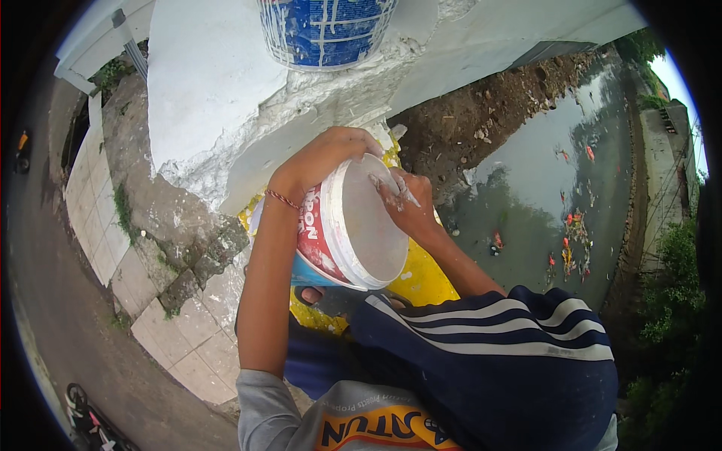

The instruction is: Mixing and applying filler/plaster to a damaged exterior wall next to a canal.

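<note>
A white plastic bucket [322,233] with a red and blue printed side is tilted in front of me, its pale round end [372,229] turned toward the right. My left hand [338,154] reaches over its upper side, fingers curled on the rim. A braided red cord circles that wrist. At the upper right of the round end is my right hand [406,199], closed, with white smears on its fingers. Whatever those fingers grip is hidden. Whether the round end is an open mouth or a lid, I cannot tell.
A blue paint-streaked bucket [327,34] stands on the broken white ledge [218,98] ahead. Under me is a yellow surface [425,274], with a sandalled foot [308,295]. Water with floating litter [519,218] lies far below right; paving [188,338] and a road lie below left.
</note>
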Tool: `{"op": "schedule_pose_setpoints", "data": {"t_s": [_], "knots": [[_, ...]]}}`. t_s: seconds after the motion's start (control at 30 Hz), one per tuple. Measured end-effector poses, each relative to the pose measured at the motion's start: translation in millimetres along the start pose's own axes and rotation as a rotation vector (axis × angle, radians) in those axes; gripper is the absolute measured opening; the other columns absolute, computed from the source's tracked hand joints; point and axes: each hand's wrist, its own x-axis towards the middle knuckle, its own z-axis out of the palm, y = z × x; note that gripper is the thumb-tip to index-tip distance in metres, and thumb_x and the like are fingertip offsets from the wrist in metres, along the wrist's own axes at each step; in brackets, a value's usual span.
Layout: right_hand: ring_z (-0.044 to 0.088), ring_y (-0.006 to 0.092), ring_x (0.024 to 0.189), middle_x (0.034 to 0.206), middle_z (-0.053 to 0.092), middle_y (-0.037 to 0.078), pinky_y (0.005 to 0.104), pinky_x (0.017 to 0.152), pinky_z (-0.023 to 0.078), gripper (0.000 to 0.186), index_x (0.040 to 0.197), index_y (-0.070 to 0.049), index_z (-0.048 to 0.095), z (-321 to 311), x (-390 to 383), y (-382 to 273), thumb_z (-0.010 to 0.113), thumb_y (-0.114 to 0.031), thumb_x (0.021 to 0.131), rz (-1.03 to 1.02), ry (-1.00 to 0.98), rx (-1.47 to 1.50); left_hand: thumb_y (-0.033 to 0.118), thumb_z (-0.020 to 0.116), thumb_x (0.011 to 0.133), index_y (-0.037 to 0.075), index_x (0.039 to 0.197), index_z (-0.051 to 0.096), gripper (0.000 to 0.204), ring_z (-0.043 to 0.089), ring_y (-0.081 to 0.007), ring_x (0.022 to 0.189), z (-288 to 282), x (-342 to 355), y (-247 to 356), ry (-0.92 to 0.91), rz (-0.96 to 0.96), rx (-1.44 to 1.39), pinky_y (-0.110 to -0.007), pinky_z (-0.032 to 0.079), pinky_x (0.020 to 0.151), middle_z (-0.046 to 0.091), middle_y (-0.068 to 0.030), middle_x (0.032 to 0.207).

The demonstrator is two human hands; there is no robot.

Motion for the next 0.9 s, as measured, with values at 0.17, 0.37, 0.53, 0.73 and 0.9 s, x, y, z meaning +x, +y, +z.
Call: {"op": "schedule_pose_setpoints", "data": {"t_s": [0.17, 0.37, 0.53, 0.73, 0.9], "knots": [[0.061, 0.0426, 0.065, 0.07, 0.061, 0.024, 0.045, 0.057, 0.048, 0.011, 0.081, 0.001, 0.063, 8, 4, -4, 0.066, -0.009, 0.081, -0.014, -0.025, -0.026, 0.013, 0.045, 0.079, -0.005, 0.101, 0.066, 0.035, 0.06, -0.0185, 0.098, -11, -7, -4, -0.022, -0.008, -0.034, -0.029, 0.044, 0.094, 0.068, -0.0113, 0.101], [0.062, 0.0406, 0.062, 0.067, 0.059, 0.023, 0.0418, 0.056, 0.046, 0.009, 0.085, 0.004, 0.062, 2, 4, -11, 0.061, -0.005, 0.084, 0.016, -0.088, 0.104, 0.022, 0.055, 0.083, 0.0, 0.1, 0.07, 0.032, 0.061, -0.0149, 0.091, 2, -9, -17, 0.06, 0.005, -0.037, -0.028, 0.046, 0.084, 0.069, -0.0073, 0.096], [0.063, 0.0437, 0.073, 0.079, 0.063, 0.026, 0.0444, 0.065, 0.047, 0.017, 0.097, 0.007, 0.061, -4, 1, 0, 0.055, -0.005, 0.086, -0.051, -0.131, 0.072, 0.024, 0.056, 0.079, -0.001, 0.095, 0.07, 0.033, 0.059, -0.0144, 0.079, 7, -12, -9, 0.097, 0.054, -0.103, -0.03, 0.047, 0.075, 0.067, -0.0074, 0.082], [0.064, 0.0436, 0.072, 0.078, 0.063, 0.028, 0.0438, 0.063, 0.047, 0.019, 0.096, 0.009, 0.061, 5, 4, -14, 0.055, -0.009, 0.089, -0.023, -0.129, 0.116, 0.025, 0.057, 0.076, -0.002, 0.091, 0.069, 0.032, 0.058, -0.0159, 0.076, 4, -10, -21, 0.148, 0.099, -0.074, -0.03, 0.046, 0.072, 0.066, -0.0086, 0.08], [0.064, 0.0437, 0.07, 0.075, 0.063, 0.028, 0.044, 0.061, 0.047, 0.02, 0.093, 0.01, 0.06, 7, 5, -9, 0.055, -0.009, 0.09, -0.024, -0.072, 0.129, 0.026, 0.056, 0.078, -0.001, 0.091, 0.069, 0.032, 0.058, -0.0167, 0.077, 6, -5, -15, 0.142, 0.066, -0.04, -0.031, 0.046, 0.074, 0.066, -0.0084, 0.08]]}}
